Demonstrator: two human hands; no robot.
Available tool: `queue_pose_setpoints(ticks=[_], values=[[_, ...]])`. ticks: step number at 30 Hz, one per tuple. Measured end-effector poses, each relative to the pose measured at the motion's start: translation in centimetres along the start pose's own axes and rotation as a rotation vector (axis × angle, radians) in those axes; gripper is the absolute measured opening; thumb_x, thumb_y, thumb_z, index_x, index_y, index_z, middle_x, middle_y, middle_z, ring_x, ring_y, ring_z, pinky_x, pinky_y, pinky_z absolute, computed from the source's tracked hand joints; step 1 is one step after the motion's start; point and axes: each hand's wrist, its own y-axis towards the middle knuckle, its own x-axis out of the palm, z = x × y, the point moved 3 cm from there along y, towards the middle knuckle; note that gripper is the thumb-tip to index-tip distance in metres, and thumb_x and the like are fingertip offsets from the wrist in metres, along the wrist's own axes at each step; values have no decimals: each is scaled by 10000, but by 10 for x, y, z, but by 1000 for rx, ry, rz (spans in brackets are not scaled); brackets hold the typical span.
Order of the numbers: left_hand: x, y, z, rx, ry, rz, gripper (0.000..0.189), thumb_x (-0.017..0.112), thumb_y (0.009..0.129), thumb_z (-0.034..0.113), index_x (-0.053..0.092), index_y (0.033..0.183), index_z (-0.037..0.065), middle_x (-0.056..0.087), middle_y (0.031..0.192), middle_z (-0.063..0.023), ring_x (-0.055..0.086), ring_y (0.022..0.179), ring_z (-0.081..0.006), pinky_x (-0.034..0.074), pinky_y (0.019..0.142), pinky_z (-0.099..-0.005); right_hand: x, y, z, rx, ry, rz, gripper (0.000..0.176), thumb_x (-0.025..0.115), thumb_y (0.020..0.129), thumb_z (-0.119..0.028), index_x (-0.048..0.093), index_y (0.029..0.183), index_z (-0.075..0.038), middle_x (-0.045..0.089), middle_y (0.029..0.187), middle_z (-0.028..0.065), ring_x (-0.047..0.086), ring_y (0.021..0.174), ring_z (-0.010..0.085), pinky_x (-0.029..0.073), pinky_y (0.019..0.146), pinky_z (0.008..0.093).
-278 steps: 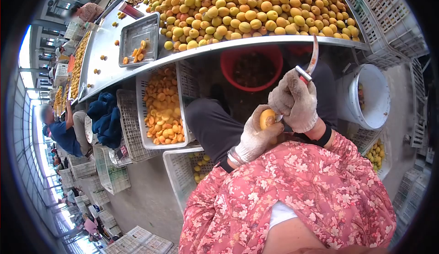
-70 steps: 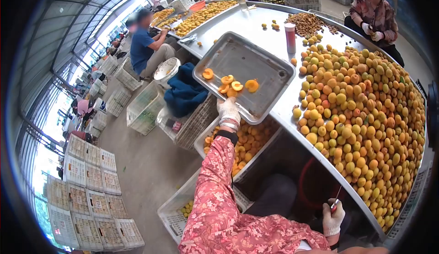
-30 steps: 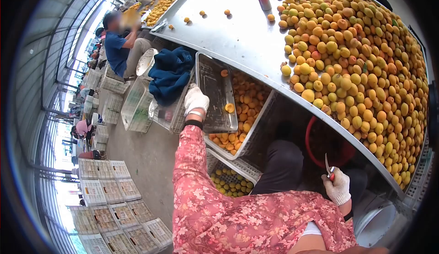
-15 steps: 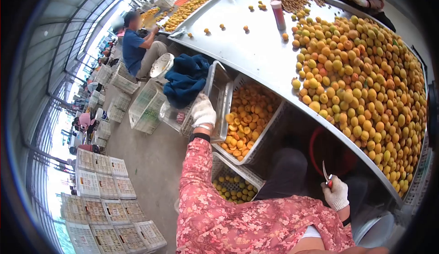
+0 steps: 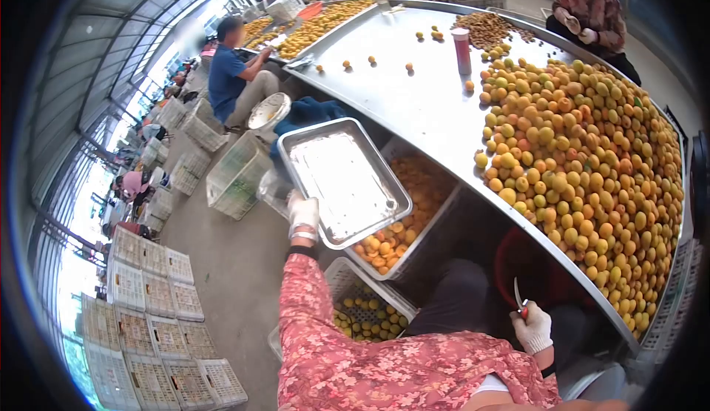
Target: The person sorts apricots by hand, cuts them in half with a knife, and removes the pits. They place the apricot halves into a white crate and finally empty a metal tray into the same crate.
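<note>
My left hand (image 5: pixel 303 215), in a white glove, grips the near left edge of a shiny metal tray (image 5: pixel 344 178). The tray partly covers a white crate (image 5: pixel 444 215) of halved apricots (image 5: pixel 384 244). Behind the tray lies a dark blue cloth (image 5: pixel 314 113). In my right hand (image 5: pixel 534 329), also gloved, is a small knife (image 5: pixel 518 292) with a curved blade and a red handle, its blade pointing up. A dark red bucket (image 5: pixel 510 263) stands beyond that hand, under the table edge.
Whole apricots (image 5: pixel 584 167) lie heaped on the metal table (image 5: pixel 414 108), near a red-capped container (image 5: pixel 461 52) and a pile of pits (image 5: pixel 484 30). Below is a crate of greenish fruit (image 5: pixel 370 315). Stacked crates (image 5: pixel 159 315) stand left; people (image 5: pixel 233 78) sit around.
The metal tray has gone from steeply tilted beside the crate to facing up over the apricot halves. My left hand moved down and left with it. My right hand still holds the knife.
</note>
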Motion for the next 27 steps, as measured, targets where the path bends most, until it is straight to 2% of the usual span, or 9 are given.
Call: queue_pose_setpoints(ticks=[4, 5, 6, 7, 10, 17, 22, 23, 27], values=[[40, 39, -70, -84, -149, 41, 308, 595, 699, -33, 630, 1005, -41, 680, 851, -124, 640, 695, -238, 507, 654, -341, 6, -1, 10, 43, 32, -43, 258, 740, 765, -240, 547, 795, -72, 611, 683, 171, 618, 655, 396, 485, 589, 470], [51, 34, -54, -97, -199, 43, 277, 610, 701, -28, 628, 977, -33, 666, 808, -113, 615, 642, -227, 485, 600, -340, 8, 1, 14, 38, 63, -47, 263, 743, 762, -242, 543, 790, -73, 609, 682, 173, 618, 658, 398, 484, 593, 473], [61, 19, -22, -229, -375, -48, 292, 606, 723, 41, 599, 996, -61, 666, 935, -146, 625, 824, -251, 485, 775, -355, 10, 4, 17, 51, 29, -62, 274, 752, 753, -243, 540, 788, -72, 605, 677, 174, 614, 655, 400, 481, 592, 472], [79, 29, -24, -178, -415, -12, 256, 624, 701, -20, 627, 957, -19, 659, 813, -109, 609, 639, -225, 478, 588, -342, 12, 7, 19, 56, 16, -62, 283, 756, 749, -241, 533, 776, -68, 599, 666, 169, 612, 647, 398, 477, 589, 470], [116, 19, 34, -172, -501, -99, 343, 595, 726, 5, 623, 1059, -70, 682, 966, -142, 643, 869, -256, 482, 817, -331, 11, 14, 14, 55, 71, -31, 287, 744, 751, -187, 494, 735, -49, 553, 610, 175, 583, 589, 393, 445, 539, 439], [222, 61, 57, -185, -327, -113, 406, 645, 716, 71, 560, 1068, -113, 652, 1007, -238, 641, 950, -325, 476, 873, -371, 13, 25, 23, 126, 79, -60, 276, 744, 751, -200, 519, 750, -40, 572, 621, 182, 593, 609, 404, 454, 557, 446], [267, 62, 70, -183, -375, -155, 453, 672, 727, 75, 532, 1115, -111, 636, 1046, -240, 622, 970, -319, 459, 892, -367, 10, 29, 25, 89, 105, -41, 241, 729, 756, -163, 525, 760, -35, 565, 625, 182, 592, 613, 401, 459, 557, 431], [270, 58, 79, -195, -402, -158, 452, 676, 731, 71, 528, 1118, -109, 632, 1046, -237, 619, 961, -316, 460, 887, -368, 3, 31, 16, 162, 110, -92, 218, 725, 759, -137, 534, 774, -32, 572, 632, 175, 599, 608, 384, 462, 554, 416], [305, 65, 63, -193, -483, -189, 450, 696, 735, 58, 523, 1114, -114, 630, 1037, -216, 613, 940, -300, 460, 875, -372, -3, 34, 16, 38, 71, 112, 206, 760, 732, -144, 592, 829, -74, 571, 655, 119, 580, 587, 351, 455, 547, 417]])
